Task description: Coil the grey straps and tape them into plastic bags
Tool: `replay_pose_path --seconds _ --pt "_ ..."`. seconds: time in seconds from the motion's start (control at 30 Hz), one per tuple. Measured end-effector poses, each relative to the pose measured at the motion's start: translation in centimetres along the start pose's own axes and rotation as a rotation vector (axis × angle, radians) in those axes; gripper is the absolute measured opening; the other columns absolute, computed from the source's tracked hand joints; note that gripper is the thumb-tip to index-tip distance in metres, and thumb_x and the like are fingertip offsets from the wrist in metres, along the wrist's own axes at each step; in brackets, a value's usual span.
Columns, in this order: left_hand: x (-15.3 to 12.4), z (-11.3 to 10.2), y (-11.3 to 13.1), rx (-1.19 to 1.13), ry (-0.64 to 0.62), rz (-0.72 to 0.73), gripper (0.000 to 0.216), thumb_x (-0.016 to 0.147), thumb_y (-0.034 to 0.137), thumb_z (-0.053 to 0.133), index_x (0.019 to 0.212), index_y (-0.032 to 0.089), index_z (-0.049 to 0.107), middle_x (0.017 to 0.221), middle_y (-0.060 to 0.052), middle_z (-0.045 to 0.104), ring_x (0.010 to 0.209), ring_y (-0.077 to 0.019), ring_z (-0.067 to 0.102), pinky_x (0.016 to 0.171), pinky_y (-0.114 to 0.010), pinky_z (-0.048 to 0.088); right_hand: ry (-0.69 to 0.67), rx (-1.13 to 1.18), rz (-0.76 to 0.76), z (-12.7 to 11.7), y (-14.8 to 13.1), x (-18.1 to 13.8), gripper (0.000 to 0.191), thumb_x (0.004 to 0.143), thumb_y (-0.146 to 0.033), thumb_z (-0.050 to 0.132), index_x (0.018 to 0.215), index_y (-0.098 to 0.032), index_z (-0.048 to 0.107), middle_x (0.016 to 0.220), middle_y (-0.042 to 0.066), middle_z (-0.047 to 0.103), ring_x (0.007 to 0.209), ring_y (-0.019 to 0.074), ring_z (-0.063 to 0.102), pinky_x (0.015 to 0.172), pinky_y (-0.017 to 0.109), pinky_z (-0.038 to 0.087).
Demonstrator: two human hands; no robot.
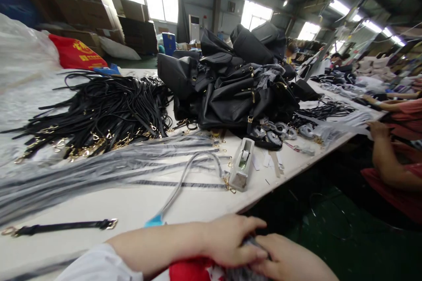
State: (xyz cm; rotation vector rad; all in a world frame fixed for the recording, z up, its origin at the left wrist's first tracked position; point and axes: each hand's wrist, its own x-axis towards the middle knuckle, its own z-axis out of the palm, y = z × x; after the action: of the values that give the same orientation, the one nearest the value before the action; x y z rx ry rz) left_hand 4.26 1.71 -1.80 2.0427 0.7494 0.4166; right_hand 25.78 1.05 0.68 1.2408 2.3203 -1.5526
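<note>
My left hand and my right hand meet near the bottom edge, close to my body. Both are closed on a dark strap in greyish plastic film, mostly hidden by fingers. On the table in front lie long film-wrapped straps with gold clasps. One wrapped strap curves toward me, with a light-blue piece at its near end. A tape dispenser stands beside the clasps. To the left lies a short black buckled strap.
Black bags are heaped mid-table, with a pile of black straps to their left. Clear plastic and a red bag lie at far left. A co-worker's arm reaches over the table's right edge.
</note>
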Motion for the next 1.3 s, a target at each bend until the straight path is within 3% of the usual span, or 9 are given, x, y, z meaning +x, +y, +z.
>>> replay_pose_path --seconds 0.07,0.2,0.43,0.53,0.57,0.67,0.8,1.03,1.3 --pt "-0.5 1.0 -0.1 0.051 -0.094 -0.019 0.059 0.089 0.045 0.052 0.143 0.019 0.045 0.124 -0.014 0.067 0.104 -0.0323 0.068 0.089 -0.039 0.054 0.011 0.021 0.029 0.7 -0.3 1.0 0.025 0.081 -0.03 0.062 0.101 -0.022 0.075 0.103 0.005 0.076 0.09 0.0215 0.068 0.081 0.024 0.049" --pt "-1.5 1.8 -1.1 -0.003 0.009 -0.027 0.048 0.096 0.039 0.043 0.141 0.024 0.048 0.128 -0.009 0.066 0.111 -0.0255 0.066 0.095 -0.032 0.051 0.009 0.131 0.018 1.7 -0.3 2.3 0.029 0.077 -0.024 0.062 0.102 -0.022 0.076 0.101 0.002 0.076 0.091 0.0216 0.068 0.082 0.023 0.049" --pt "-2.4 1.7 -3.4 0.061 -0.006 0.135 0.042 0.099 0.041 0.037 0.112 0.02 0.07 0.091 -0.008 0.074 0.08 -0.0178 0.068 0.075 -0.023 0.051 0.027 0.163 0.158 2.6 3.5 1.7 0.019 0.075 -0.034 0.072 0.087 -0.018 0.074 0.075 -0.002 0.071 0.07 0.0169 0.063 0.058 0.019 0.043" --pt "-2.3 2.2 -4.0 0.117 0.015 0.087 0.048 0.1 0.046 0.031 0.098 0.019 0.071 0.084 -0.008 0.072 0.075 -0.0175 0.066 0.07 -0.023 0.049 0.243 0.092 0.091 -0.4 5.4 4.0 0.019 0.079 -0.033 0.069 0.088 -0.018 0.072 0.074 -0.001 0.069 0.068 0.0152 0.063 0.059 0.02 0.046" --pt "-2.3 2.5 -4.1 0.136 0.033 0.069 0.052 0.101 0.048 0.028 0.097 0.019 0.071 0.083 -0.008 0.072 0.075 -0.0176 0.065 0.07 -0.024 0.049 0.403 0.029 0.09 -1.8 6.0 5.2 0.021 0.086 -0.036 0.061 0.087 -0.017 0.071 0.075 0.0 0.069 0.067 0.0153 0.064 0.062 0.022 0.049" --pt "-2.3 3.2 -4.6 0.127 0.073 0.07 0.061 0.1 0.055 0.022 0.098 0.02 0.072 0.084 -0.009 0.071 0.077 -0.0176 0.064 0.072 -0.023 0.048 0.701 -0.089 0.198 -6.1 7.8 9.9 0.032 0.1 -0.029 0.038 0.105 -0.014 0.066 0.097 0.007 0.07 0.086 0.0172 0.067 0.084 0.029 0.052" --pt "-2.2 3.8 -5.6 0.095 0.078 0.138 0.069 0.099 0.061 0.018 0.098 0.02 0.074 0.083 -0.008 0.073 0.077 -0.016 0.064 0.072 -0.022 0.048 0.915 -0.323 0.399 -8.6 9.4 15.4 0.027 0.096 -0.028 0.057 0.119 -0.015 0.06 0.123 0.01 0.062 0.11 0.0239 0.061 0.096 0.045 0.048" --pt "-2.6 3.7 -6.5 0.118 0.109 0.068 0.072 0.096 0.067 0.018 0.101 0.022 0.074 0.083 -0.008 0.071 0.077 -0.0164 0.063 0.07 -0.022 0.048 0.886 -0.616 0.539 -8.6 10.1 18.3 0.024 0.094 -0.03 0.063 0.11 -0.012 0.065 0.117 0.01 0.065 0.104 0.0229 0.064 0.09 0.043 0.053" --pt "-2.9 3.2 -4.9 0.065 0.105 0.035 0.064 0.099 0.059 0.023 0.102 0.02 0.074 0.088 -0.009 0.074 0.082 -0.0184 0.065 0.076 -0.024 0.049 0.911 -0.611 0.684 -9.2 12.1 13.7 0.024 0.096 -0.031 0.061 0.109 -0.012 0.064 0.11 0.009 0.067 0.097 0.0211 0.066 0.087 0.042 0.055"
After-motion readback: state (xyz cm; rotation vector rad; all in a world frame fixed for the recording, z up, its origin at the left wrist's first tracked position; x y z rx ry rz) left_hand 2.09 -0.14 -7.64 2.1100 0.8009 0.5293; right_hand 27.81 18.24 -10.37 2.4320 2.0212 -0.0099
